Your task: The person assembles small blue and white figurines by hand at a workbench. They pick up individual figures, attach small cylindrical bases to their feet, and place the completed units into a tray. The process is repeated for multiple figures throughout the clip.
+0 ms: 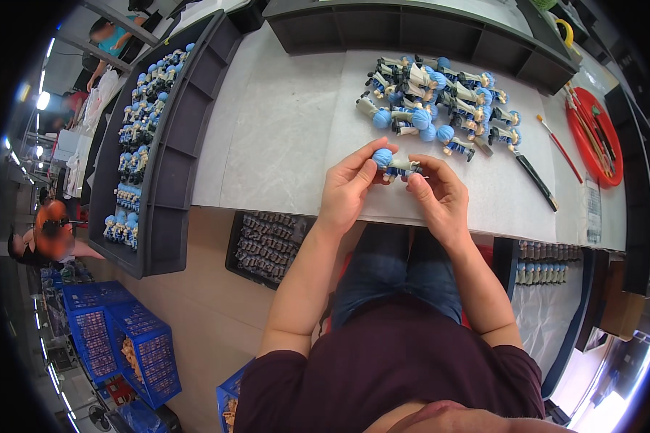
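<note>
Between my two hands, just above the table's near edge, is a small blue-haired figurine [399, 168] lying sideways. My left hand [350, 184] pinches it by the blue head, thumb and fingers closed. At the other end, my right hand [441, 196] has its thumb and fingers closed around the dark feet. Beyond my hands lies a heap of similar figurines [419, 86] with blue hair, pale bodies and dark shoes. One loose figurine [456, 143] rests at the heap's near side, close to my right hand.
At the left stands a dark crate [173, 144] filled with figurines; another dark crate [412, 32] lines the back. A thin red brush [560, 148], a black-handled tool [536, 182] and a red tray [583, 137] with brushes lie right. Blue baskets [126, 332] stand on the floor.
</note>
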Action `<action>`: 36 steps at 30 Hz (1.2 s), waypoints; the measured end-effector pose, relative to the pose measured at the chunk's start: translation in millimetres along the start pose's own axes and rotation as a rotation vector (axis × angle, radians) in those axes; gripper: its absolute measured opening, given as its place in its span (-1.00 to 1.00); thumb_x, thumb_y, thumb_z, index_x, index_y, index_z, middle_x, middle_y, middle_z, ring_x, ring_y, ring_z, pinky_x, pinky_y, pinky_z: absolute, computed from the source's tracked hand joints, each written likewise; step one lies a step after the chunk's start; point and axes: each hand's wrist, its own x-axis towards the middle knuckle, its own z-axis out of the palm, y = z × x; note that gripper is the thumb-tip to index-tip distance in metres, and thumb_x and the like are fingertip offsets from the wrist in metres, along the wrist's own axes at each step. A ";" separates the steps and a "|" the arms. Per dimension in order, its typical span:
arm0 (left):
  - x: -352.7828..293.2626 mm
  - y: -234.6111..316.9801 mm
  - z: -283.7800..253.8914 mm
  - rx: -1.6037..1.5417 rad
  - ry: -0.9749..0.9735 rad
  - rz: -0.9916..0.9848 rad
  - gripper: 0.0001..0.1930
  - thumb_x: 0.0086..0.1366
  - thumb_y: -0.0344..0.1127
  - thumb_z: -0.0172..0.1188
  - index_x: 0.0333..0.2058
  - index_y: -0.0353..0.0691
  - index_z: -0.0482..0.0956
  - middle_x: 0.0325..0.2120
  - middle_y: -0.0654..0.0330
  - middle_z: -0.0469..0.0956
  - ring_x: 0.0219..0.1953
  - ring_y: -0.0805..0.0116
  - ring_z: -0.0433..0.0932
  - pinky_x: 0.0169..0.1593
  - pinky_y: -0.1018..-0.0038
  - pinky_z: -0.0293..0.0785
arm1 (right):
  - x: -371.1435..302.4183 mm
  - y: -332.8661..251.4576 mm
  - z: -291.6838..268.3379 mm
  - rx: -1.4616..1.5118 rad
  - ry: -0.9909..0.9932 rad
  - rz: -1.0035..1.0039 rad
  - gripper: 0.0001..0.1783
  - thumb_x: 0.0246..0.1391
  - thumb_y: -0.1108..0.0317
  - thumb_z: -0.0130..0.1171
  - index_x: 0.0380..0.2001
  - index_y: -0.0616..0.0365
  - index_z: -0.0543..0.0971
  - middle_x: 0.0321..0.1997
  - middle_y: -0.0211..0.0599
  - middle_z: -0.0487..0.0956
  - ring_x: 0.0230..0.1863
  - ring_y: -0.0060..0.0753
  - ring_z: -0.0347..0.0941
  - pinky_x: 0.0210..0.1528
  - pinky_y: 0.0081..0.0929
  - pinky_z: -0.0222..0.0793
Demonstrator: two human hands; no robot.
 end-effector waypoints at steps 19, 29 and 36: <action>2.8 -3.6 3.9 0.154 0.167 -0.001 -0.63 0.21 0.03 0.06 -0.41 -0.22 0.39 -0.53 0.24 0.50 -0.65 0.54 0.42 -0.60 0.67 0.29 | 0.2 0.4 0.3 -0.108 -0.041 -0.016 -0.66 0.20 0.27 -0.05 -0.09 0.32 0.40 -0.35 -0.28 0.50 -0.43 -0.57 0.43 -0.35 -0.64 0.38; 2.0 -5.4 4.3 0.111 0.190 0.060 -0.61 0.21 -0.03 0.09 -0.25 -0.30 0.43 -0.51 0.23 0.50 -0.59 0.55 0.43 -0.53 0.67 0.31 | 0.8 0.9 2.8 -0.093 -0.030 -0.030 -0.67 0.17 0.29 0.01 -0.07 0.27 0.40 -0.35 -0.27 0.51 -0.39 -0.58 0.44 -0.31 -0.64 0.40; 2.9 -5.9 3.7 0.081 0.211 0.034 -0.59 0.23 0.00 0.05 -0.23 -0.30 0.46 -0.51 0.26 0.49 -0.59 0.58 0.41 -0.52 0.68 0.30 | 0.5 -3.4 1.4 -0.062 -0.076 -0.014 -0.66 0.18 0.29 -0.01 -0.06 0.29 0.39 -0.31 -0.24 0.50 -0.33 -0.55 0.43 -0.27 -0.60 0.40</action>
